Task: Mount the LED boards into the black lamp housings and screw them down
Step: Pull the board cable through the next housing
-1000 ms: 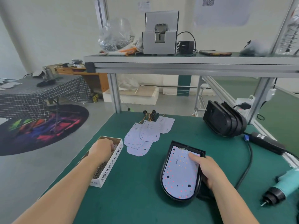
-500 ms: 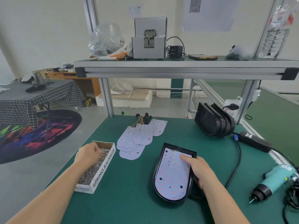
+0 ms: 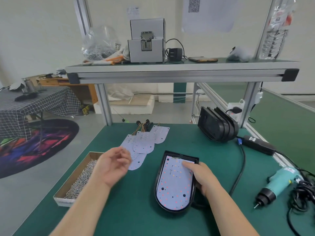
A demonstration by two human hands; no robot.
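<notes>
LED board (image 3: 173, 184) seated in housing (image 3: 181, 155) on desk (image 3: 136, 210), long axis near-far | right hand (image 3: 202, 178) grips housing edge, thumb on board | left hand (image 3: 113, 166) to its left, fingers loosely curled; pinching anything? cannot tell

Between the left fingers (image 3: 124, 156) and the lamp housing (image 3: 159, 188) the green surface (image 3: 136, 201) lies bare — an open lane. Just beyond those fingers lie loose boards (image 3: 144, 143); to their left, the screw box (image 3: 64, 201). Right of the right fingers (image 3: 187, 166) runs a black cable (image 3: 238, 174), the screwdriver (image 3: 279, 183) beyond — a shelf (image 3: 180, 73) overhead.
</notes>
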